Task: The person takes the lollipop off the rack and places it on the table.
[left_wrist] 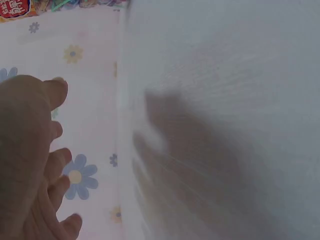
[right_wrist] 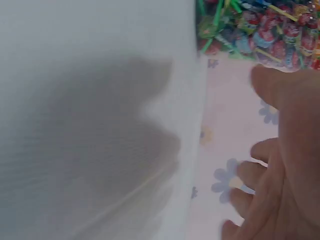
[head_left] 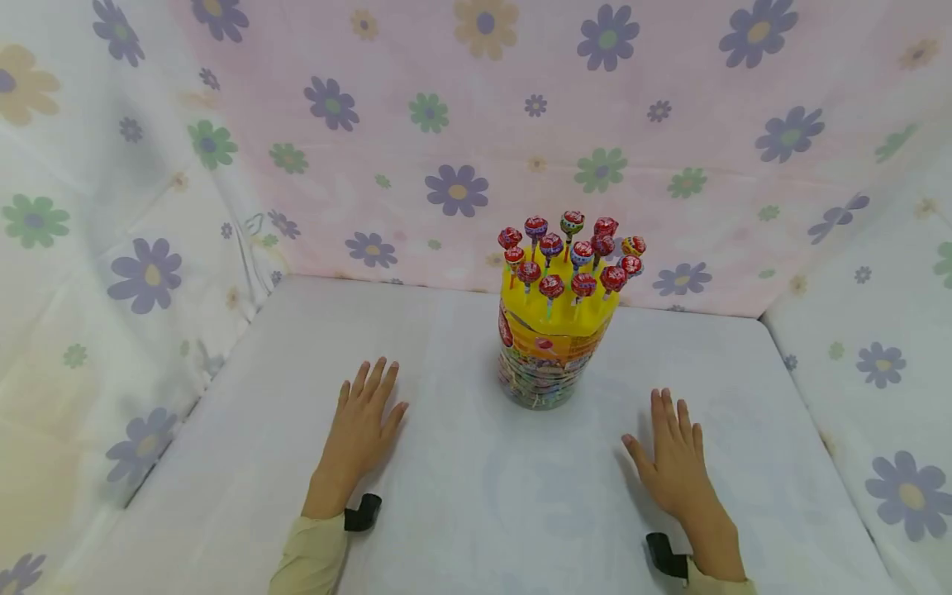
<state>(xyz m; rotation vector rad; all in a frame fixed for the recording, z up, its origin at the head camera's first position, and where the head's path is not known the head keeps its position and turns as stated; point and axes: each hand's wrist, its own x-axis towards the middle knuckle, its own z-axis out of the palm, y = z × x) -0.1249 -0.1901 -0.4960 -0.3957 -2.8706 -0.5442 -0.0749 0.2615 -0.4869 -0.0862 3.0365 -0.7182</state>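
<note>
A clear tub of lollipops [head_left: 546,372] stands upright on the white table, with a yellow top [head_left: 558,310] in which several wrapped lollipops [head_left: 551,287] are stuck upright, heads up. My left hand [head_left: 359,434] is to the left of the tub, palm down, its fingers straight and holding nothing. To the right and nearer me, my right hand [head_left: 675,467] is likewise palm down with fingers extended and thumb spread. Neither hand touches the tub. More lollipops [right_wrist: 270,32] show through the tub wall in the right wrist view. Both hands cast shadows on the table.
The table [head_left: 476,496] has a white cover. Behind it hangs a pink cloth [head_left: 387,149] with flowers, and white flowered cloth [head_left: 97,330] closes in the left and right sides. Each wrist wears a black camera mount [head_left: 363,512].
</note>
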